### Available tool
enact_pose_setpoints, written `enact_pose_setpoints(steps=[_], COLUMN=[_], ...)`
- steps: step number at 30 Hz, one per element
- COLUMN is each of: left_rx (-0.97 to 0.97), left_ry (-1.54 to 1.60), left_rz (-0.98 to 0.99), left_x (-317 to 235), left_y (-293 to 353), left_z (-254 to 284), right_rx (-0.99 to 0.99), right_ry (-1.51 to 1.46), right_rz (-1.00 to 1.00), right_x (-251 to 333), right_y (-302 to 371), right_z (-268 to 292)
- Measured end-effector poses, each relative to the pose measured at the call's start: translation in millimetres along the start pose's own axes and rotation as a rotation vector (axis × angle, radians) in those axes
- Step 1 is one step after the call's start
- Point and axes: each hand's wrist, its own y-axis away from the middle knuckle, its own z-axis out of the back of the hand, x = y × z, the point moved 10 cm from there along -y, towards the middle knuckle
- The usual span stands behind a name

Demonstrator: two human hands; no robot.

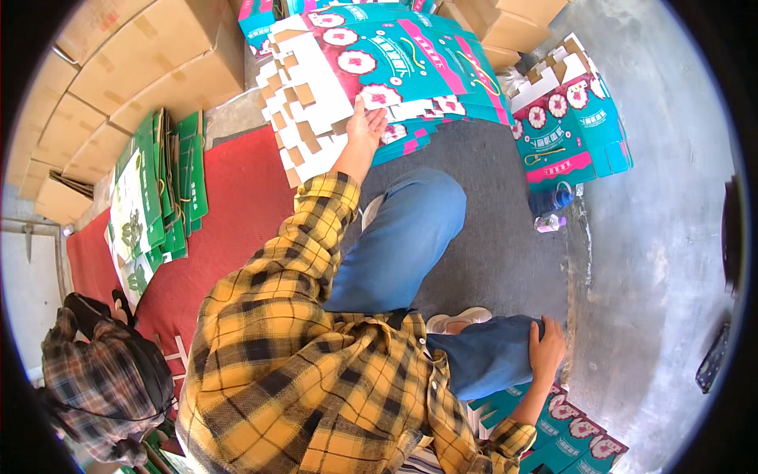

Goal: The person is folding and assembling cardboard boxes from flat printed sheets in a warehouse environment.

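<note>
A broad pile of flattened teal, pink and white cartons [379,55] fans out in front of me, its white and brown flaps toward the left. On the near side of this pile lies my left hand [366,126], fingers stretched and apart, touching the printed cardboard. No grip on a sheet shows. My right hand [546,347] rests on my bent right knee in blue jeans, holding nothing, its fingers spread over the cloth. Below that knee, more flat teal cartons [580,438] lie partly hidden by my arm and leg.
Stacked brown boxes [150,63] line the far left. Flattened green cartons [162,186] stand on a red mat [237,189]. Another teal carton bundle [572,118] is at the right, near a blue bottle [550,199] and a small clear bottle [549,223]. A person [106,379] bends at lower left.
</note>
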Motion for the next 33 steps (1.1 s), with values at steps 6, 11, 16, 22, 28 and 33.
enact_pose_setpoints(steps=[6,11,16,22,28,33], left_rx=[0.157,0.3,0.677,1.065,1.396,1.75], left_ry=[-0.275,-0.597,-1.176,-1.646,-2.044,-1.799], left_rz=[-0.274,-0.456,-1.307,-1.124,-0.876,-0.438], left_x=[-55.1,-72.3,-34.5,110.8,221.3,220.7], left_y=[10.3,115.8,294.2,347.8,354.4,378.1], left_z=[-30.8,-99.0,-175.0,-119.2,-25.1,-30.2], right_rx=[-0.012,0.011,-0.055,0.314,0.322,0.243], right_ry=[0.019,0.033,-0.552,-1.677,-1.684,-1.703], right_rz=[-0.034,-0.071,0.061,-0.107,-0.568,-0.57], right_x=[-7.5,-16.3,21.4,73.9,-16.3,-32.2], right_y=[5.4,8.8,-33.1,-150.6,-101.7,-79.0], right_z=[-2.7,1.8,33.7,1.7,-134.1,-107.0])
